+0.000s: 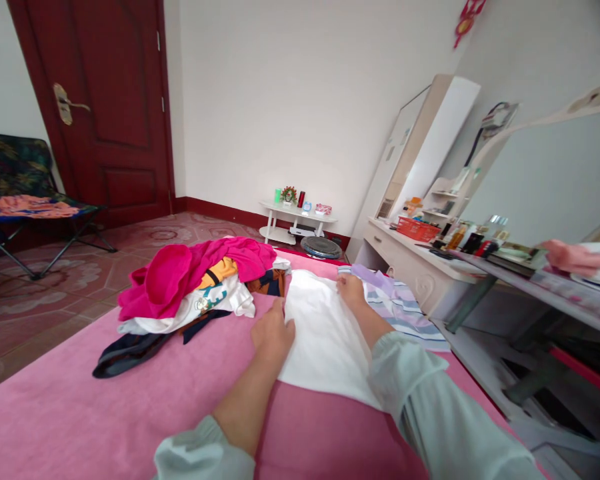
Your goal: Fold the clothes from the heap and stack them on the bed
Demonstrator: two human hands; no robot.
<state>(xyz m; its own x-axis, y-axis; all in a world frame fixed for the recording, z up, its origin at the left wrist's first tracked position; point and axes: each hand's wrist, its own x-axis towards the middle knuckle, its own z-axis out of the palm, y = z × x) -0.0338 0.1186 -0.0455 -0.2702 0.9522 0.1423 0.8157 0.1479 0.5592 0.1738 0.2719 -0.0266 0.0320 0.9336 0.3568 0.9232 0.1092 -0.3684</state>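
Observation:
A white garment (325,337) lies spread on the pink bed cover, its near edge running towards me. My left hand (273,333) is at its left edge, the thumb over the cloth and the fingers closed along the border, partly hidden. At the upper right edge, my right hand (351,291) has its fingers curled onto the same cloth. Just beyond that hand is a striped lilac and white garment (405,310). Left of the white garment sits a loose pile with a bright pink garment (165,280), a white printed top (220,300) and dark cloth (135,353).
The pink bed cover (105,427) extends under everything. On the right stand a white dressing table (405,260) with bottles and a red basket (417,229), and a grey-edged table (530,287). A low white stand (300,213) is by the far wall; a folding chair (30,213) is at left.

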